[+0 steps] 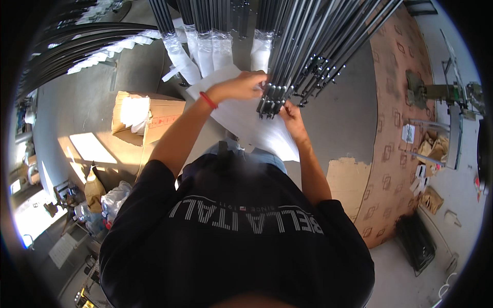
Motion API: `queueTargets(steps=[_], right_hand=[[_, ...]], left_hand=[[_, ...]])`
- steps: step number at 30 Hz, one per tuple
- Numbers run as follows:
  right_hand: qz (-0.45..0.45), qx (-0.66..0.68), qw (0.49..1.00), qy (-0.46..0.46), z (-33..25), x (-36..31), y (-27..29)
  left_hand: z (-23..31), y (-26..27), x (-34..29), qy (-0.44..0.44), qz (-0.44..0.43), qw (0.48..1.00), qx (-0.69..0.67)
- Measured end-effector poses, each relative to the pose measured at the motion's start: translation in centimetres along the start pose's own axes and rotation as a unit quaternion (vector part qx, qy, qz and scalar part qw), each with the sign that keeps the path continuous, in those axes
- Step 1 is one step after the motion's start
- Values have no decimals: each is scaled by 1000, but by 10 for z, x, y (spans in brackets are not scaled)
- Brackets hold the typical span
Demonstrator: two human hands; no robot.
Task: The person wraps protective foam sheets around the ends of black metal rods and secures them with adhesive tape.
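A bundle of thin black metal rods [276,97] hangs down in front of me, its ends grouped close together. Behind and below it spreads a white wrapping sheet [251,120], thin and slightly glossy. My left hand [246,85], a red band at its wrist, lies over the sheet's upper part with bent fingers against the left side of the bundle; what the fingertips pinch is hidden. On the other side, my right hand [292,119] is closed at the sheet's right edge, just beside the rod ends. More loose black rods [321,72] hang to the right.
Several rod bundles with white-wrapped ends [211,49] hang at the back. Further wrapped rods [102,54] stretch across the far left. An open cardboard box [159,115] stands left of me. Brown patterned board [393,128] runs along the right, near a metal stand [447,92].
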State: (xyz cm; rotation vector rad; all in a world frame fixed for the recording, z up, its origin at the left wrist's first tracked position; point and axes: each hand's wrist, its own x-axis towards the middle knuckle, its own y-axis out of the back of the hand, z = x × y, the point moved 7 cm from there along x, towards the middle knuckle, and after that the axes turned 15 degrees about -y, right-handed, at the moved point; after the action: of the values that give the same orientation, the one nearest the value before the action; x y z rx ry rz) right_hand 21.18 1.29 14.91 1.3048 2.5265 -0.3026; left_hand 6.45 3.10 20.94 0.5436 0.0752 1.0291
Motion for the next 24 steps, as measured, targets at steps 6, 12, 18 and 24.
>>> queueTargets(steps=[6,12,18,24], right_hand=[[10,-112,994,-13,-1,-12,-6],[1,-123,990,-76,-21,-29,-4],[145,-403,904,-5,-50,-45,-6],[202,-382,902,23,-54,-38,-2]], left_hand=[[15,-24,12,107,21,913,-393],[30,-29,14,82,11,907,-413],[16,-33,15,88,25,893,-440],[18,-29,20,54,-64,915,-395]])
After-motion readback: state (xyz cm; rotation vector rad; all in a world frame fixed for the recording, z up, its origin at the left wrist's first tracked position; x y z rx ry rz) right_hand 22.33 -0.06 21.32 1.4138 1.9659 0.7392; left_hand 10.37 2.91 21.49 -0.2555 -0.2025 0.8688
